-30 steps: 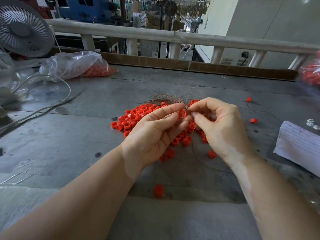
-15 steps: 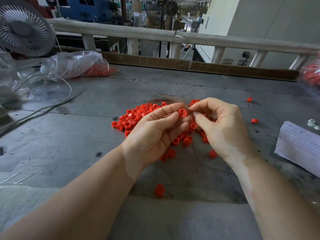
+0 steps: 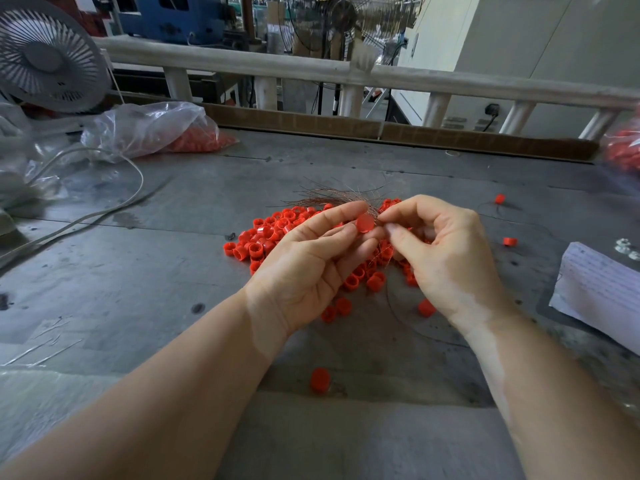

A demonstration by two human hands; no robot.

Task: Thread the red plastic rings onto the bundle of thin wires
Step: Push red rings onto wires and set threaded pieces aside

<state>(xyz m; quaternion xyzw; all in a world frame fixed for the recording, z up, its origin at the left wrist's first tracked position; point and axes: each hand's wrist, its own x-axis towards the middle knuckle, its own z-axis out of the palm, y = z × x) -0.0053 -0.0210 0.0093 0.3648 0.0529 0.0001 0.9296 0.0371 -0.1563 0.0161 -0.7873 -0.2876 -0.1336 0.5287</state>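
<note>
Ring, red plastic, is held above the ring pile at its right edge, pinched in the grip of the left hand between thumb and fingertips, its flat round face turned toward the camera. The wires, a thin brownish bundle, fan out leftward and upward just behind the ring and over the far edge of the pile; their gathered end meets the ring at the point where both hands touch. The right hand sits just right of the pile, grip closed, thumb and forefinger pinching the wire ends against the ring; how far the wires enter the ring cannot be told. The pile lies on the grey worktop, partly beneath both hands. Loose rings lie scattered around the pile: one well nearer the camera, two to the right. A plastic bag holding more red pieces lies far left of the pile and beyond it, a fan behind it. A white cable curves across the worktop left of the pile. A paper sheet lies at the right edge, well apart from the pile.
</note>
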